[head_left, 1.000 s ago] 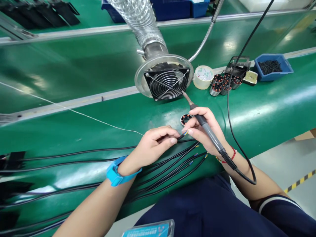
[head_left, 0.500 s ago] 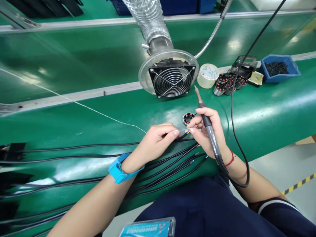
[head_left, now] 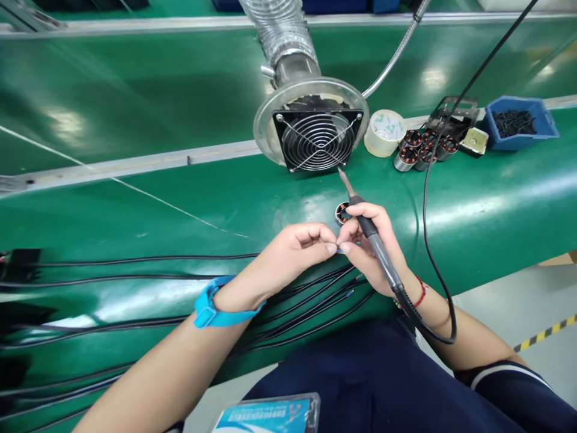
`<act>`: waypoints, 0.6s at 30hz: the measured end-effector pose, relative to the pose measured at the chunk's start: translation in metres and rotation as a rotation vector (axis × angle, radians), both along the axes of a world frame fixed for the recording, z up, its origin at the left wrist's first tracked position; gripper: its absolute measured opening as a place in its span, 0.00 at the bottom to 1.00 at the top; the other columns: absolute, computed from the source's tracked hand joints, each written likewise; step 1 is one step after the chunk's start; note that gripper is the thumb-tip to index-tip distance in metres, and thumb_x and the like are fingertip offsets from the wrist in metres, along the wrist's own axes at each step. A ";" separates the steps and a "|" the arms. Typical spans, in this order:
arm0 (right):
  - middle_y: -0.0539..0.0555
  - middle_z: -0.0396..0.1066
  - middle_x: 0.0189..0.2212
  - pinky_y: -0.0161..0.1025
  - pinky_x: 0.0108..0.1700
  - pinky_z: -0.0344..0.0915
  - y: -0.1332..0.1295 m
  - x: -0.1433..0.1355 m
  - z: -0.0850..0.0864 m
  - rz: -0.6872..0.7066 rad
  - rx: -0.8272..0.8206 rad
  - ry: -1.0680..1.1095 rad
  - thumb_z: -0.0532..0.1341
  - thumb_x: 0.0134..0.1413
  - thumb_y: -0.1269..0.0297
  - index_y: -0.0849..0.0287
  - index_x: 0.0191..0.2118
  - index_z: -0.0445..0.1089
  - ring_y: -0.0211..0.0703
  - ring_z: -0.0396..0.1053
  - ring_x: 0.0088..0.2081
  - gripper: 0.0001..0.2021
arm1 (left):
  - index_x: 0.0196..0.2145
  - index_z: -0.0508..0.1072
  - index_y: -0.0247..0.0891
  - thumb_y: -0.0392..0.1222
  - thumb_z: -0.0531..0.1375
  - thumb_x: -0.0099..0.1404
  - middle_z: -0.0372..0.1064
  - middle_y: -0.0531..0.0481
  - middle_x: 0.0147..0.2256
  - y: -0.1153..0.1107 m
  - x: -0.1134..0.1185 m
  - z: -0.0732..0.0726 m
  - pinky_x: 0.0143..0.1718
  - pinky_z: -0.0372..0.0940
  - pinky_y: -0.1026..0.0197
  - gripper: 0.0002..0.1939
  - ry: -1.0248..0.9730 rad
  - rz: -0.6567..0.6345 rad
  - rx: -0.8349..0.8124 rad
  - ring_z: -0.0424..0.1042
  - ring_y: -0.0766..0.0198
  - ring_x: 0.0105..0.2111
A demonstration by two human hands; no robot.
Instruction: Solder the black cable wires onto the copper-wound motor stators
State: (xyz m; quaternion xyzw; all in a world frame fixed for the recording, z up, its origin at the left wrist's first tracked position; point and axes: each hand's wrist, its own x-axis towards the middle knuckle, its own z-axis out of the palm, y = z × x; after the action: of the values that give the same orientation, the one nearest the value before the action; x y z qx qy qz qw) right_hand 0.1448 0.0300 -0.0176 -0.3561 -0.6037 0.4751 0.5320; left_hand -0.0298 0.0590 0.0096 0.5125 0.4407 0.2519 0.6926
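Note:
My left hand (head_left: 311,245) is closed, thumb and forefinger pinched at the coloured wire ends (head_left: 341,251) of a black cable. My right hand (head_left: 372,243) holds a soldering iron (head_left: 381,249) across its palm, tip pointing up and away. Its thumb and a finger also pinch at the same wire ends, so the two hands' fingertips meet. Just beyond the right fingers sits a round metal stator (head_left: 342,213) with copper coils, partly covered by them. Several black cables (head_left: 315,300) lie beneath and beside my hands. A thin solder wire (head_left: 180,209) ends near my left hand.
A fume extractor fan (head_left: 320,141) hangs beyond my hands. To its right stand a tape roll (head_left: 385,133), several stators (head_left: 406,157), a yellow sponge (head_left: 475,141) and a blue bin (head_left: 523,123) of black pieces. The iron's cord (head_left: 426,234) loops on the right.
My left fingers have moved right to meet the right fingertips. The iron's tip has swung left, and the right fingers now cover more of the near stator. The view has shifted slightly.

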 end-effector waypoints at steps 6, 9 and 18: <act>0.45 0.71 0.35 0.36 0.39 0.73 0.003 -0.001 -0.008 -0.069 -0.121 -0.094 0.62 0.57 0.72 0.51 0.55 0.57 0.34 0.72 0.34 0.23 | 0.24 0.73 0.37 0.44 0.64 0.53 0.67 0.54 0.24 0.008 0.006 -0.005 0.31 0.58 0.63 0.08 0.117 0.034 0.022 0.63 0.67 0.26; 0.47 0.74 0.36 0.37 0.41 0.74 0.006 0.008 -0.002 -0.168 -0.109 -0.154 0.61 0.59 0.71 0.51 0.56 0.59 0.36 0.75 0.37 0.21 | 0.23 0.72 0.37 0.43 0.62 0.53 0.66 0.55 0.23 0.016 0.009 -0.011 0.31 0.57 0.64 0.07 0.173 0.121 0.136 0.62 0.68 0.26; 0.51 0.76 0.38 0.43 0.36 0.71 -0.014 0.040 0.002 -0.312 0.175 -0.380 0.63 0.65 0.60 0.49 0.53 0.72 0.41 0.70 0.33 0.12 | 0.25 0.74 0.36 0.43 0.60 0.55 0.70 0.53 0.25 0.026 0.013 -0.022 0.33 0.60 0.63 0.08 0.334 0.201 0.345 0.65 0.66 0.28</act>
State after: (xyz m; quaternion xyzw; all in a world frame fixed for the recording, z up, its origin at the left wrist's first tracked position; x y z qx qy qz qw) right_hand 0.1848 0.0160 -0.0154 -0.4804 -0.6692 0.2580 0.5048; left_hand -0.0173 0.0852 -0.0125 0.6111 0.5482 0.3028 0.4842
